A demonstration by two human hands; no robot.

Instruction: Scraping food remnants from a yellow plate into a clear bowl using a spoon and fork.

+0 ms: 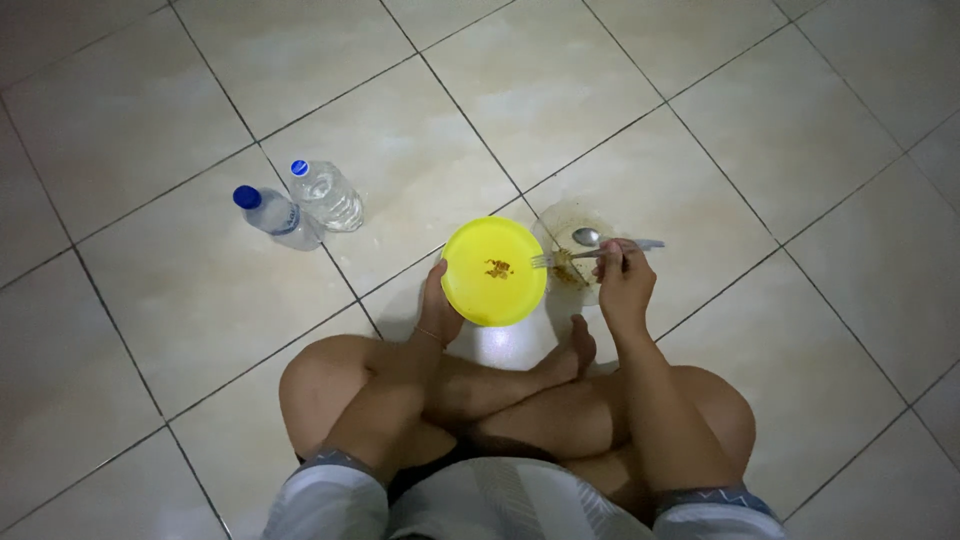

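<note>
Seated cross-legged on a tiled floor [650,110], a person's left hand [438,305] is closed around the rim of one yellow plate [494,271] held just above the floor, while the right hand [624,280] is closed on one fork [600,251] and one spoon [587,237] over one clear plate [556,225] of scraps beside it. Tilted further, the yellow plate could likely shed its brown scrap [498,268]. Two capped water bottles [300,205] lie well apart to the left.

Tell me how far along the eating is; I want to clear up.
Mostly done: the yellow plate, held by the left hand, shows one brown scrap. The right hand holds a fork and spoon over a clear bowl with some brown remains left.
</note>
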